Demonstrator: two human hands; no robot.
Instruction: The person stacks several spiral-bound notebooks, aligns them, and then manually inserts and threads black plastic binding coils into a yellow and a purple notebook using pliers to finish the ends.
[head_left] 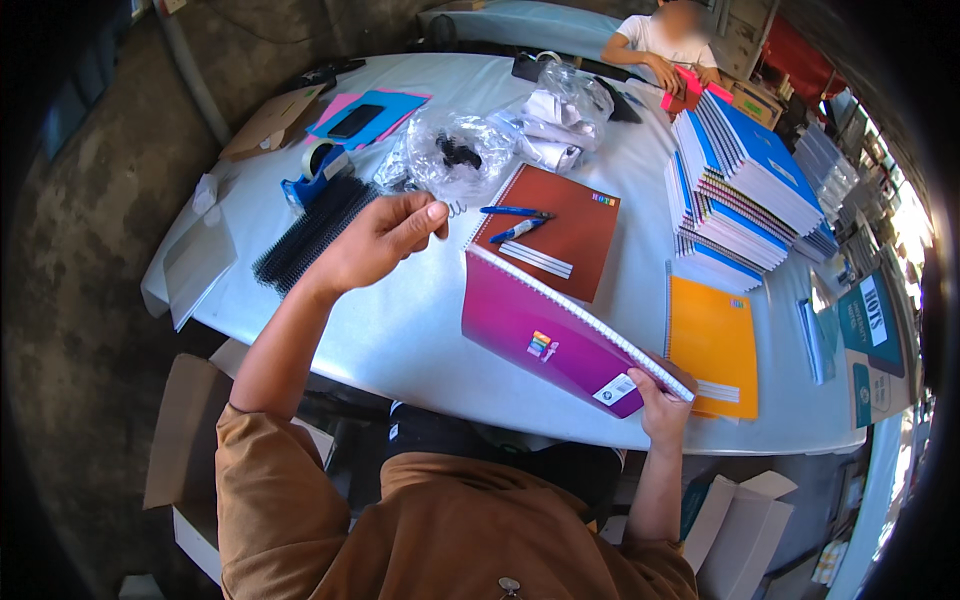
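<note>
Raised over the table, my left hand [390, 235] is closed in a pinch, and a short dark wire coil [457, 209] sticks out past its fingertips. My right hand [660, 405] grips a purple spiral notebook [540, 335] by its lower right corner, thumb on the cover. The notebook is tilted, its coil-bound edge running upward and to the left. Just beyond it lies a brown notebook [580, 225] with two blue pens [518, 230] on its cover. A yellow notebook [712, 340] rests right of the purple one, partly behind my right hand.
Black binding coils [320, 230] and a blue tape dispenser [318, 180] lie at left. Clear plastic wrap [450, 150] and a phone [355, 121] are farther back. A tall stack of blue notebooks [745, 180] stands at right; a person [665, 45] sits beyond it.
</note>
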